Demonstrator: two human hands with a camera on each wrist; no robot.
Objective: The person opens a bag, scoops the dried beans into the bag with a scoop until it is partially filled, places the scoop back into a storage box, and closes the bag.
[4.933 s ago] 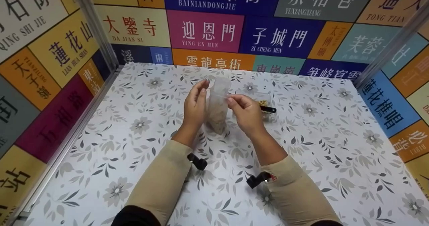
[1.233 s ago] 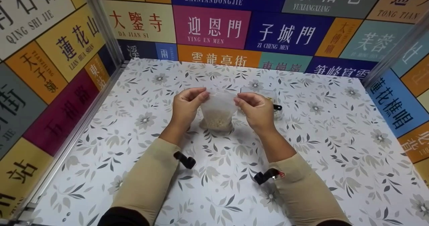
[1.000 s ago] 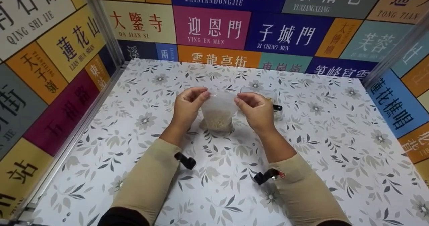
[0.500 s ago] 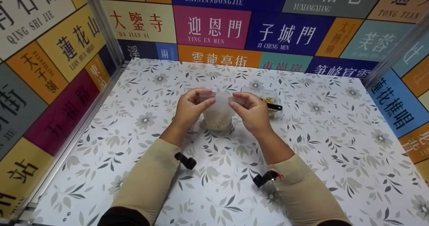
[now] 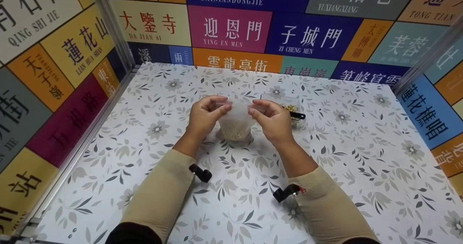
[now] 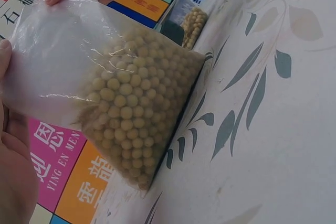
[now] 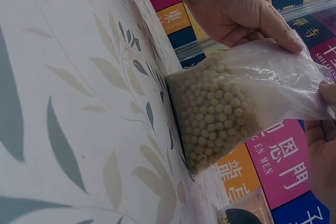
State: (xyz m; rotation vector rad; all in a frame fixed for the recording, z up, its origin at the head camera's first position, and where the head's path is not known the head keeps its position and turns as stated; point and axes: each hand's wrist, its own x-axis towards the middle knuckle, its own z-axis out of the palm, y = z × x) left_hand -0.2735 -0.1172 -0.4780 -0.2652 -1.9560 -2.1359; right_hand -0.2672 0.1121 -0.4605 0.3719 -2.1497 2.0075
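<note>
A translucent plastic bag (image 5: pixel 236 123) of round yellowish beans (image 6: pixel 134 106) stands on the table, its lower part full and its upper part slack. My left hand (image 5: pixel 204 117) pinches the top of the bag on its left side between thumb and fingers. On the opposite side my right hand (image 5: pixel 273 121) pinches the bag's top in the same way. The right wrist view shows the bag's bottom (image 7: pixel 184 124) on the tabletop, both thumbs on the clear film above the beans. How far the bag's mouth is parted I cannot tell.
Behind my right hand stands a clear plastic box (image 5: pixel 280 98) with yellow beans in it. A black handle (image 5: pixel 297 115) sticks out over its right side. The table has a leaf-patterned white cover (image 5: pixel 231 193). Sign-printed panels (image 5: pixel 228 29) rise behind and at both sides.
The bag was held narrow and tilted several seconds ago; it now stands spread between both hands. Since about a second ago, my hands have come slightly closer together at the bag's top.
</note>
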